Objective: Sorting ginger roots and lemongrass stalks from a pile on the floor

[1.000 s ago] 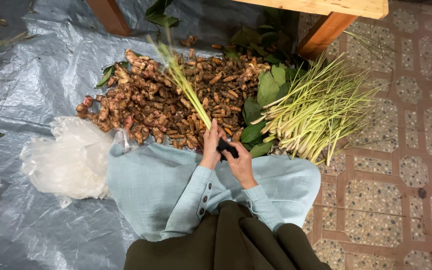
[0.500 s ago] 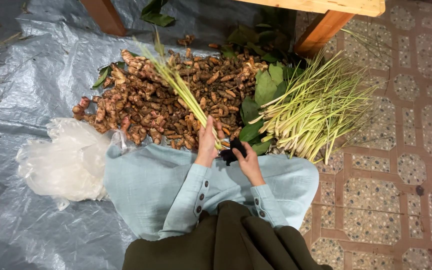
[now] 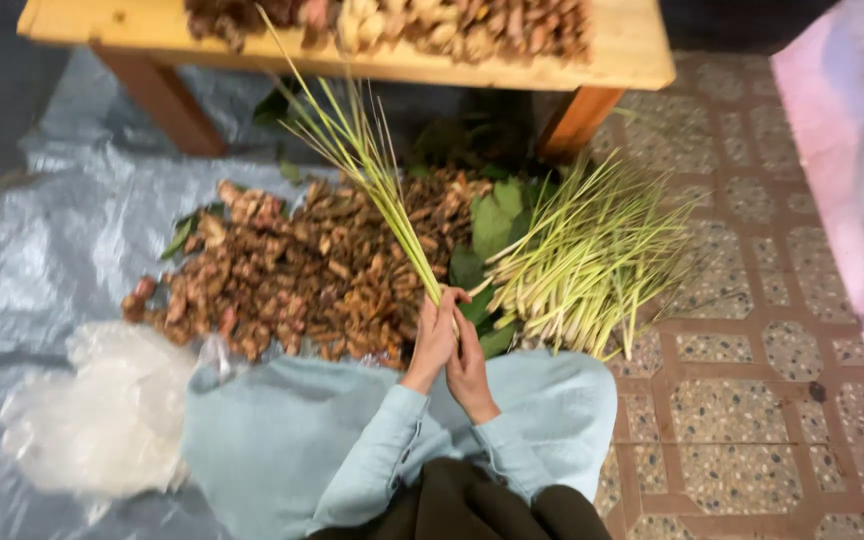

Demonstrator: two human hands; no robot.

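Pale blue sleeves (image 3: 392, 440) are seen at the bottom centre of the frame, above a dark garment (image 3: 462, 505) at the lower edge, and a light blue cloth (image 3: 282, 440) is spread across the lap area around them. From the sleeves the two hands are raised together just below the middle of the picture. The left hand (image 3: 433, 335) is closed around the base of a bunch of green stalks (image 3: 377, 175), and the right hand (image 3: 468, 358) is pressed against it from the right side, fingers curled at the same base; whether it grips the stalks firmly cannot be told. The bunch is held tilted, its thin tips fanned toward the upper left, across the front edge of the wooden table.

To the lower left, a crumpled clear plastic bag (image 3: 102, 420) is laid on a grey plastic sheet (image 3: 42, 260) that covers the left half of the floor. Just beyond the hands, a heap of brown knobbly roots (image 3: 292, 270) is piled on the sheet. Right of the hands, a second, larger pile of pale green stalks (image 3: 592, 260) is laid on broad green leaves (image 3: 492, 225), partly over the patterned tile floor (image 3: 752, 400).

Farthest off, along the top of the frame, a wooden table (image 3: 622, 55) with reddish legs is seen, with more brown and pale roots (image 3: 432, 25) heaped on it. At the right edge, a pink sheet (image 3: 852, 150) is seen.
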